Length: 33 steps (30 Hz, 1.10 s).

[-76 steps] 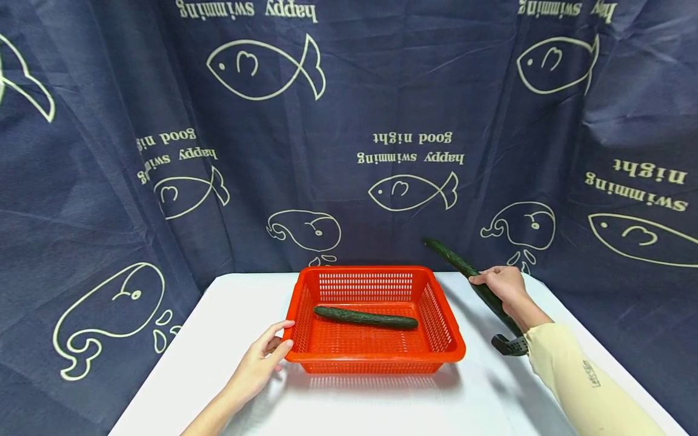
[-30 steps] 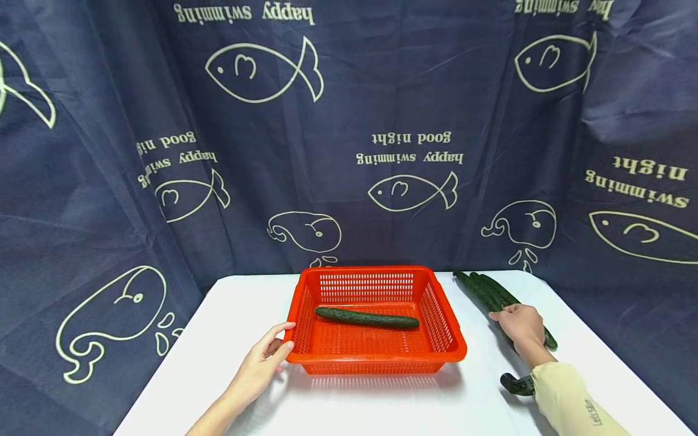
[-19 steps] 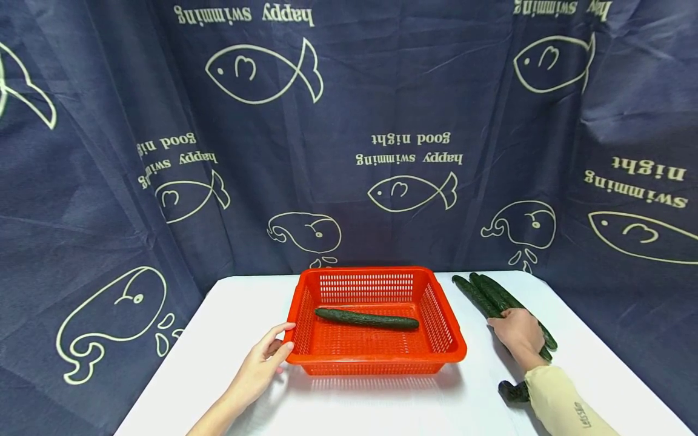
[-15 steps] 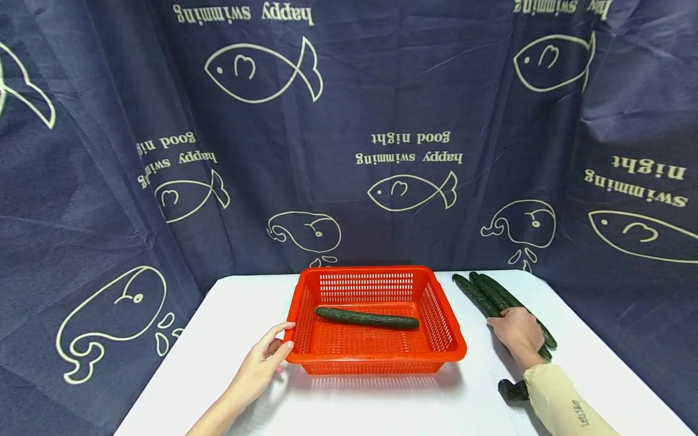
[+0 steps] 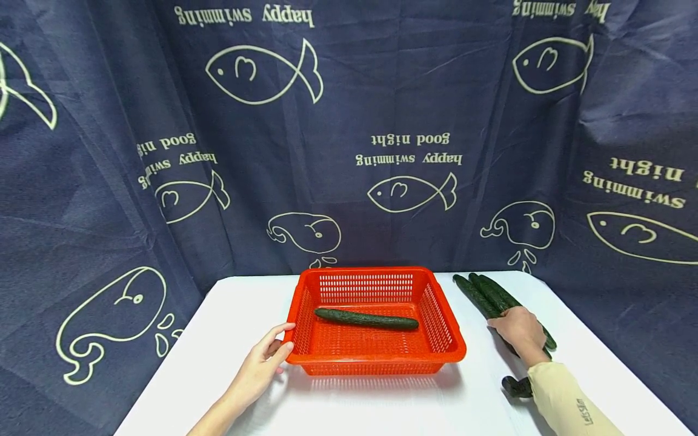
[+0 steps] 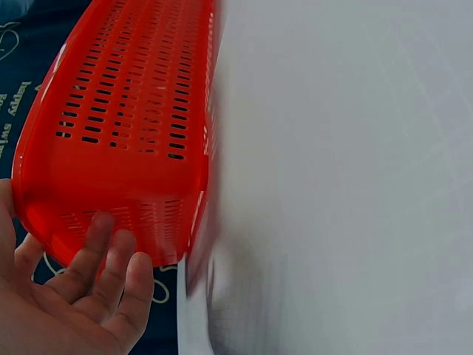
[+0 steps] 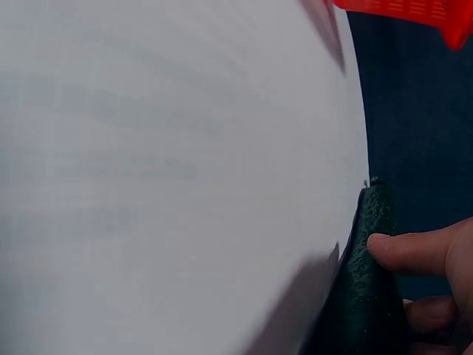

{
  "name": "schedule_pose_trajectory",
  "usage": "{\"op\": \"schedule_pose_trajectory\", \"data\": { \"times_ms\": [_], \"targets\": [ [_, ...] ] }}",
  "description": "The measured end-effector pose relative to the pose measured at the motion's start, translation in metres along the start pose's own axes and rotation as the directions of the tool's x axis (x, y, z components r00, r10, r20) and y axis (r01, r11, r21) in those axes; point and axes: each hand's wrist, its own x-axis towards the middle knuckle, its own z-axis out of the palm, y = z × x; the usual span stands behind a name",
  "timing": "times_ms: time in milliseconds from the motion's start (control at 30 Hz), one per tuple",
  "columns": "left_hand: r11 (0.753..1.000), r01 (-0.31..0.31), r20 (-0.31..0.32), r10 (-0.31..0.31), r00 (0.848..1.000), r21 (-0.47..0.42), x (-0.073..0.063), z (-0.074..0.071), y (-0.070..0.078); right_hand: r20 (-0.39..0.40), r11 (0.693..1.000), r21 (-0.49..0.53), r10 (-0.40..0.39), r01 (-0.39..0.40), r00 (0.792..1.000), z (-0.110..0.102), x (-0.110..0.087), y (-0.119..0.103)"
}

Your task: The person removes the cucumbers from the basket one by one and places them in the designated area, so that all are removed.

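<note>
A red plastic basket (image 5: 376,358) stands in the middle of the white table, with one dark green cucumber (image 5: 366,318) lying lengthwise inside it. My left hand (image 5: 259,366) holds the basket's left rim by thumb and forefinger; its other fingers rest under the rim at the end wall in the left wrist view. To the right of the basket, three cucumbers lie side by side: a left one (image 5: 475,295), a middle one (image 5: 489,293) and a right one (image 5: 503,291). My right hand (image 5: 519,330) grips the left cucumber, thumb on its near side, and hides parts of all three.
A dark blue curtain (image 5: 305,151) with fish and whale drawings hangs behind the table (image 5: 245,303). A black wrist camera (image 5: 518,386) hangs under my right sleeve (image 5: 567,393), close over the table.
My right hand has lowered a cucumber from above the table to lie beside two others, then settled on them. My left hand, the basket and the cucumber in it have stayed put.
</note>
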Motion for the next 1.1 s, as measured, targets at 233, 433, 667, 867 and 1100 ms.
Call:
{"op": "schedule_pose_trajectory", "data": {
  "times_ms": [233, 433, 667, 867, 1100],
  "targets": [
    [1.0, -0.008, 0.011, 0.008, 1.0, -0.023, 0.0, 0.0, 0.002, 0.002, 1.0, -0.002, -0.004, 0.004, 1.0, -0.006, 0.001, -0.006],
    [1.0, 0.003, 0.013, -0.002, 1.0, -0.021, 0.001, -0.001, 0.001, -0.023, 0.996, 0.048, -0.071, 0.072, 0.997, -0.018, 0.003, -0.021],
    [1.0, 0.001, 0.016, -0.001, 1.0, -0.017, 0.0, -0.001, 0.002, -0.017, 0.984, 0.123, -0.13, 0.131, 0.991, -0.031, 0.011, -0.046],
    [1.0, -0.002, 0.019, 0.003, 1.0, -0.011, 0.0, -0.001, 0.002, 0.033, 0.968, 0.197, -0.167, 0.157, 0.985, -0.041, 0.017, -0.07],
    [1.0, 0.013, 0.009, -0.013, 1.0, 0.001, 0.001, -0.001, 0.001, 0.155, 0.952, 0.25, -0.219, 0.177, 0.963, -0.05, 0.02, -0.107]
  ]
}}
